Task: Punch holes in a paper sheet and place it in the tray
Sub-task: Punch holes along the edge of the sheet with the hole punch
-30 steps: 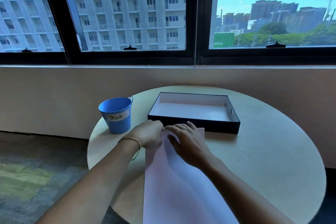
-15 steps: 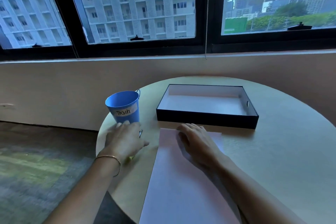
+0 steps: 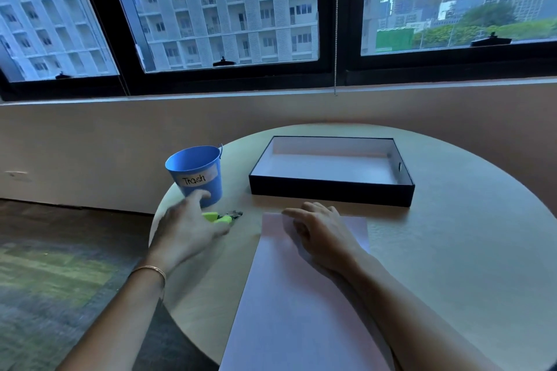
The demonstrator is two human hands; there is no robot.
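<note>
Hands: left hand (image 3: 188, 230) spreading open over green punch (image 3: 222, 217), not gripping yet | right hand (image 3: 322, 235) lying flat, pinning paper sheet (image 3: 301, 304) on table (image 3: 452, 265) | tray (image 3: 331, 191) sitting just beyond | tip: take punch by handles, keep sheet pinned.

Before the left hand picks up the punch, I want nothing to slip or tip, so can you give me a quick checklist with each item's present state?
1. Hole punch within reach of the left hand: ok, it lies just past the fingers.
2. Left hand free to grasp: ok, open and holding nothing.
3. Paper sheet held steady: ok, the right hand rests flat on its far end.
4. Trash bucket clear of the reach: not ok, it stands right behind the punch and hand.
5. Tray ready: ok, nothing lies in it.
6. Holes already punched: cannot tell.
</note>
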